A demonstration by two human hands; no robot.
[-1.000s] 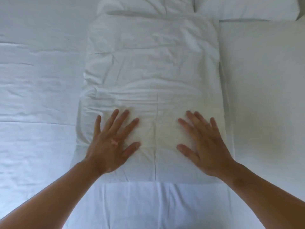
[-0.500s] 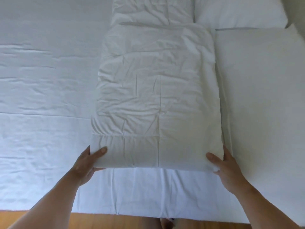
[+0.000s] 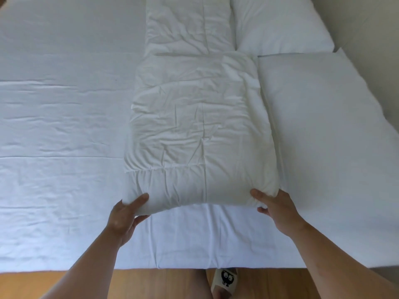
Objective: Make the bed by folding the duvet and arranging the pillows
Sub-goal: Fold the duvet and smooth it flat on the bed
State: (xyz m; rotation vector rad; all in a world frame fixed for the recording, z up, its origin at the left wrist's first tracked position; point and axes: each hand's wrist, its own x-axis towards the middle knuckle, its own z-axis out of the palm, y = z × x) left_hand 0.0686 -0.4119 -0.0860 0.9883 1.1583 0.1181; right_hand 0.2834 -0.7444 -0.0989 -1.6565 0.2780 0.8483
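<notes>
A folded white duvet [image 3: 194, 130] lies as a long strip across the middle of the bed, its near end doubled over into a thick pad. My left hand [image 3: 124, 216] grips the pad's near left corner, thumb on top. The near right corner is pinched by my right hand [image 3: 278, 209], and that near edge is lifted slightly off the sheet. Two white pillows lie to the right, one [image 3: 328, 134] flat beside the duvet, the other [image 3: 278, 24] at the far end.
A wrinkled white sheet [image 3: 56, 130] covers the mattress to the left. The bed's near edge meets a wooden floor [image 3: 151, 283], where a slipper with a cartoon face [image 3: 225, 279] shows. A pale wall [image 3: 371, 39] runs along the right.
My hands went from pressing flat on the duvet to gripping its near corners. The view pulled back, so the floor and bed edge appeared, and the near edge is now raised.
</notes>
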